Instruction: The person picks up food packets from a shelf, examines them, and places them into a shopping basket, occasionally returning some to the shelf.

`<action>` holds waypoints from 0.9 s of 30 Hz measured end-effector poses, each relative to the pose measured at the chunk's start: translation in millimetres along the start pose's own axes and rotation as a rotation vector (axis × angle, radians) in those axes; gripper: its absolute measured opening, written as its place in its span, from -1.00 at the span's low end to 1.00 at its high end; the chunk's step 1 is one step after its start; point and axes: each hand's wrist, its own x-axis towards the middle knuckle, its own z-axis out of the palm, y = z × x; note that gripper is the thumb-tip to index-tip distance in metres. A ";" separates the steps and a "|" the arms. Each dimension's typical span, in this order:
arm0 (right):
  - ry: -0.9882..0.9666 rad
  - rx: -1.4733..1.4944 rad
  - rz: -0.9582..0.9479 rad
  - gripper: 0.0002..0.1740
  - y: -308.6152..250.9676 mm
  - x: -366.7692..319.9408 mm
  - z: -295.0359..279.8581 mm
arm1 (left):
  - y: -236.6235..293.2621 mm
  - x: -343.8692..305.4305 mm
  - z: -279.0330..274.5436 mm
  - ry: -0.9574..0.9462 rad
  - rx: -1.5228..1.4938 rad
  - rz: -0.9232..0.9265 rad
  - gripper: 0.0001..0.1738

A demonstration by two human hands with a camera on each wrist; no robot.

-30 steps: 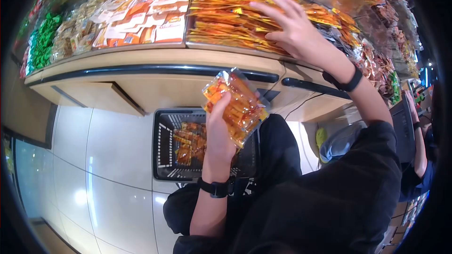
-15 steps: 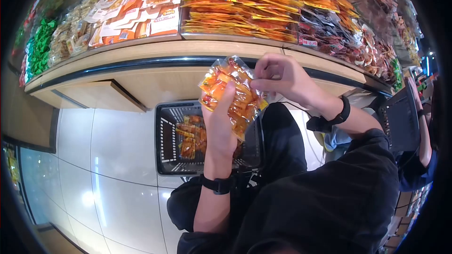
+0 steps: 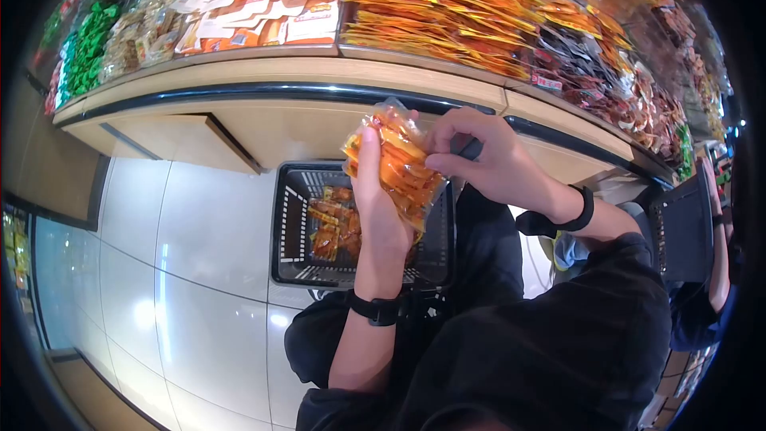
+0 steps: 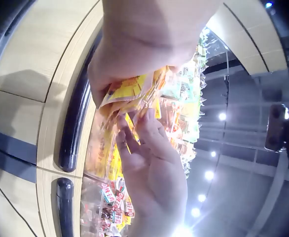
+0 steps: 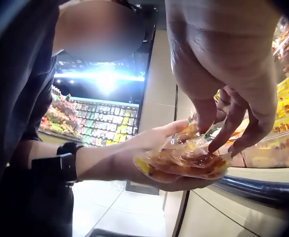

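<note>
Stock at the far left of the display counter (image 3: 239, 72) is green-wrapped sweets (image 3: 80, 52), followed by white-and-orange packs (image 3: 255, 12).

Below the counter's edge a black shopping basket (image 3: 281, 231) stands on the tiled floor, with several orange packets lying in it.

Directly above the basket, the left hand (image 3: 379, 207) is clamped round a bundle of orange snack packets (image 3: 399, 164), thumb across its face and fingers curled behind it. The bundle is upright and clear of both counter and basket.

The right hand (image 3: 479, 160) meets it from the other side, fingertips pinched on its upper right edge.

Judged step: the bundle is being squared or added to between both hands. A next move calls for a firm hold, since the film wrappers look slippery and loosely stacked.

Further right, the shelf carries orange strip packs (image 3: 447, 16) and darker mixed packets. At the far right are a second basket (image 3: 682, 227) and another person's arm (image 3: 718, 255), close by but not in the way.
</note>
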 end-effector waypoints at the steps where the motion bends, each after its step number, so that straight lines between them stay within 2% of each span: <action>1: -0.013 0.004 -0.007 -0.73 -0.9 0.8 0.5 | 2.2 -1.7 1.6 -0.003 -0.097 -0.015 -0.50; 2: -0.019 0.027 -0.017 -0.77 -1.5 1.6 0.9 | 4.0 -1.4 -5.9 -0.070 -0.018 0.009 -0.43; 4: -0.032 0.053 -0.036 -0.80 -6.0 3.6 0.1 | 4.1 0.4 -11.3 -0.005 0.037 0.043 -0.36; 5: -0.049 0.166 0.080 -0.82 -11.0 4.6 -2.0 | 4.6 1.7 -11.9 0.051 0.091 0.062 -0.28; 6: -0.063 0.276 0.195 -0.83 -13.3 6.5 -4.4 | 5.9 2.4 -11.8 0.063 0.121 0.101 -0.38; 7: -0.065 0.274 0.187 -0.83 -11.3 9.8 -7.0 | 7.1 3.5 -12.8 0.059 0.121 0.109 -0.38; 9: -0.075 0.533 0.270 -0.85 -5.6 16.1 -14.5 | 8.2 4.6 -15.1 0.032 0.159 0.145 -0.42; 10: -0.098 0.642 0.324 -0.85 -6.9 18.4 -20.6 | 10.5 3.2 -14.1 0.028 0.107 0.134 -0.39; 14: -0.089 0.765 0.373 -0.80 0.3 24.0 -29.8 | 11.6 3.1 -11.8 0.005 -0.021 0.136 -0.28; 18: -0.067 0.685 0.353 -0.78 13.4 24.7 -33.6 | 8.5 2.1 -11.2 0.048 -0.004 0.144 -0.27; 21: -0.101 0.823 0.325 -0.80 12.1 26.5 -28.8 | 8.8 4.0 -15.9 0.092 -0.002 0.172 -0.26; 23: 0.032 0.753 0.340 -0.68 19.1 25.9 -24.5 | 8.0 7.3 -18.9 0.128 0.039 0.175 -0.24; 25: 0.069 0.664 0.283 -0.61 14.2 26.5 -21.0 | 8.2 9.7 -24.4 0.152 0.022 0.165 -0.28; 26: 0.102 0.577 0.232 -0.53 12.3 26.2 -17.3 | 9.5 9.6 -24.7 0.123 -0.016 0.141 -0.31; 27: 0.098 0.583 0.237 -0.53 11.7 25.0 -12.2 | 10.5 9.4 -24.6 0.097 -0.053 0.117 -0.35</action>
